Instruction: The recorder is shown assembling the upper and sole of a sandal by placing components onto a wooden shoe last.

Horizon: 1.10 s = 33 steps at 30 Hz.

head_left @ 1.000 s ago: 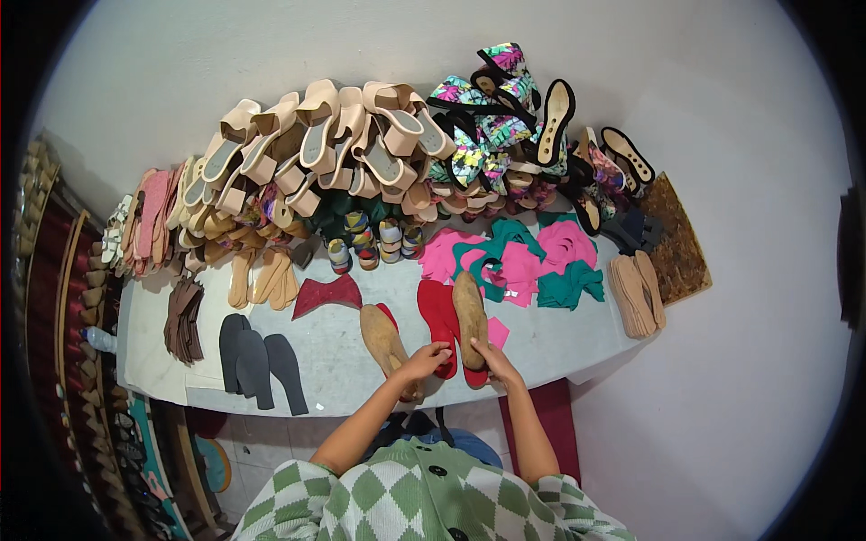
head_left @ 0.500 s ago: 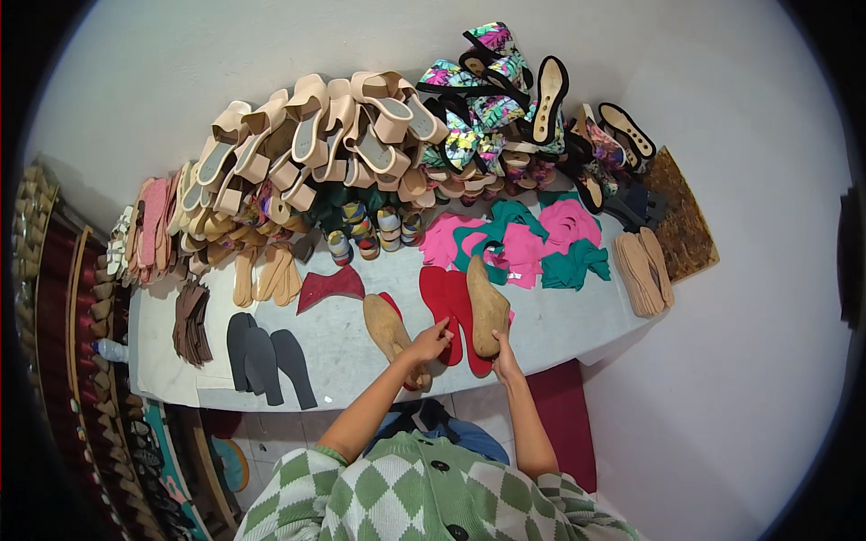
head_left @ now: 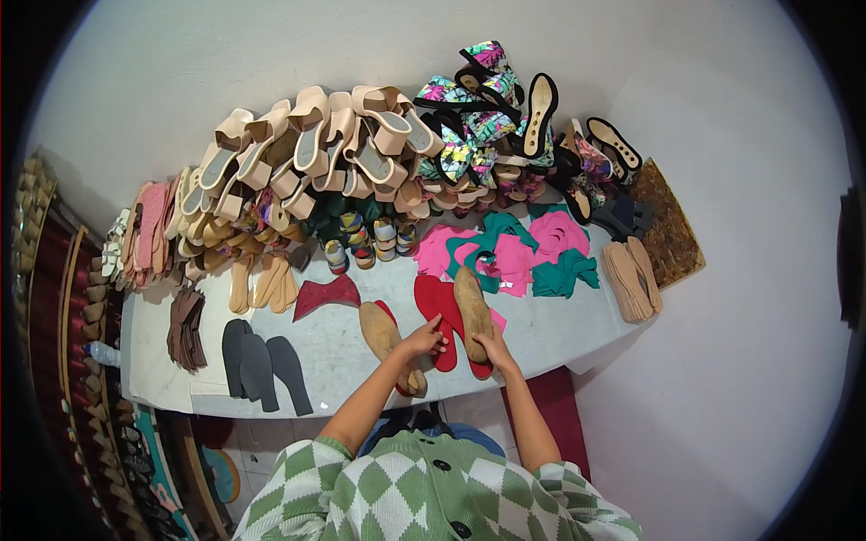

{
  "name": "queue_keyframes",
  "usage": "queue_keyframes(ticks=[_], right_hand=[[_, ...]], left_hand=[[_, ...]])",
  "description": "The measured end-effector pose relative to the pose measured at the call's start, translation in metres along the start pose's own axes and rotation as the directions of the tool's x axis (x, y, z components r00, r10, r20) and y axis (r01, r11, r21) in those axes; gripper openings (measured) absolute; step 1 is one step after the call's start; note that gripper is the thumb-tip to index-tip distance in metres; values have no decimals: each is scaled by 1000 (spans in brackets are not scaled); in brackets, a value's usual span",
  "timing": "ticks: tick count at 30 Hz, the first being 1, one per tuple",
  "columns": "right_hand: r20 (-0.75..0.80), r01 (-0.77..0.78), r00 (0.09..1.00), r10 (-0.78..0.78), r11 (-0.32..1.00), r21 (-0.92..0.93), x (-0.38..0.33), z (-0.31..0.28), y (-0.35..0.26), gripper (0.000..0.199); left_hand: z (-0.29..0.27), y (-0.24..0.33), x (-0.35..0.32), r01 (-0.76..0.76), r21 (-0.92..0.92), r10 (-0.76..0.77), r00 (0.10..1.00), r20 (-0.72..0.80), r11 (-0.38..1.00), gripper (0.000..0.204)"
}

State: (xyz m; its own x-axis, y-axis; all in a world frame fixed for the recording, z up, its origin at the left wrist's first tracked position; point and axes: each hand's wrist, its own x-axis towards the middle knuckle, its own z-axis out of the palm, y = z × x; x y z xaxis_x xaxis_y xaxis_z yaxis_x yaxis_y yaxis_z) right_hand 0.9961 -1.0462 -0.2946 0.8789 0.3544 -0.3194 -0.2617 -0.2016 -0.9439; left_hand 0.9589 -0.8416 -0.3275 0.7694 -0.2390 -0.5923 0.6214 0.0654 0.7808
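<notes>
Head view: right hand (head_left: 492,348) grips last (head_left: 471,311), left hand (head_left: 424,341), grip unclear; pale table (head_left: 559,332), walls (head_left: 740,316).

Just left of my left hand (head_left: 425,339), a brown foot-shaped last (head_left: 381,334) lies between it and open pale grey tabletop (head_left: 331,356); ahead of my right hand (head_left: 493,349), heaped pink and teal cloth-like pieces (head_left: 514,268) block the way.
</notes>
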Motion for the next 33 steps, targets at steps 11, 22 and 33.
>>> queue_keyframes(ticks=[11,22,33], right_hand=[[17,-122,992,126,903,411,-19,-30,21,48],[24,-35,999,30,959,283,-42,3,-30,52],[228,114,963,-143,984,137,-62,96,-67,61]], left_hand=[[7,6,1,62,189,-51,997,-59,980,66],[25,47,-39,-241,-311,169,956,-241,919,32],[-48,37,-124,-496,-94,382,763,-521,863,17]])
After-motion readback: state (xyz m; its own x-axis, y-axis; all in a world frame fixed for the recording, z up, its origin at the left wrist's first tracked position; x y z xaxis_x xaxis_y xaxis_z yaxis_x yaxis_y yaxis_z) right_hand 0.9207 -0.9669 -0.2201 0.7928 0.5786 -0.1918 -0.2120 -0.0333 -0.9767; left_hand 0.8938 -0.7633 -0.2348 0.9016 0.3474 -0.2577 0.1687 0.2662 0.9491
